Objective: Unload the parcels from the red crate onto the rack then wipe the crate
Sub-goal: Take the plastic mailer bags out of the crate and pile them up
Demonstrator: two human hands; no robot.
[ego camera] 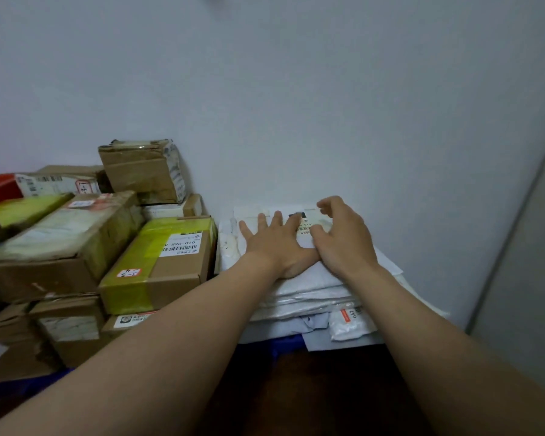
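Left hand [274, 243] flat on top of white parcel stack [312, 294], fingers spread, pressing down. Right hand [343, 237] just beside it on same stack, fingers curled over label [306, 229]; whether gripping, cannot tell. Cardboard boxes [158, 262] piled just left of stack.

My single head cam looks forward and down, close over the stack of flat white plastic mailers [312, 289] against the pale painted wall [296, 105].
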